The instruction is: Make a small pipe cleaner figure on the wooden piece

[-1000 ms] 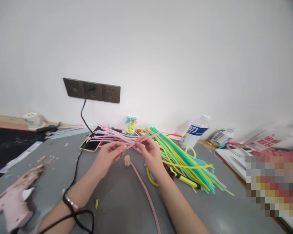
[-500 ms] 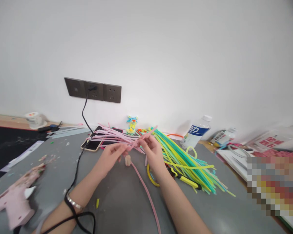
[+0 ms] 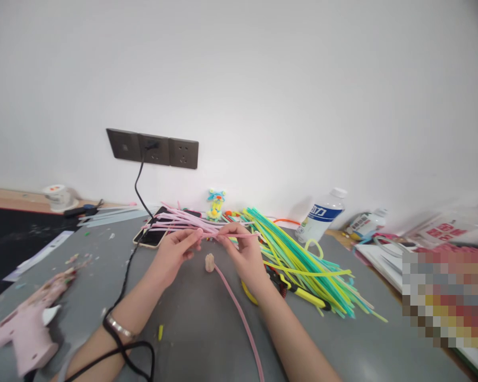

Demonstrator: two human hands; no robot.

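Note:
My left hand (image 3: 174,251) and my right hand (image 3: 242,250) both pinch one short pink pipe cleaner (image 3: 228,235), held level between them above the grey table (image 3: 199,329). Just below my hands a long pink pipe cleaner (image 3: 239,313) lies on the table, its far end rolled into a small pale coil (image 3: 209,262). A loose bundle of pink pipe cleaners (image 3: 179,222) lies behind my left hand, partly on a phone (image 3: 151,236).
Green and yellow pipe cleaners (image 3: 302,260) fan out to the right, over yellow-handled pliers (image 3: 298,293). A pink glue gun (image 3: 26,329) lies at the left, with its black cable (image 3: 125,276) plugged into wall sockets (image 3: 153,148). A water bottle (image 3: 321,215) and a small figure (image 3: 215,203) stand near the wall.
The short pink pipe cleaner was tilted up to the right; now it lies level between my hands. Both hands have shifted slightly away from me.

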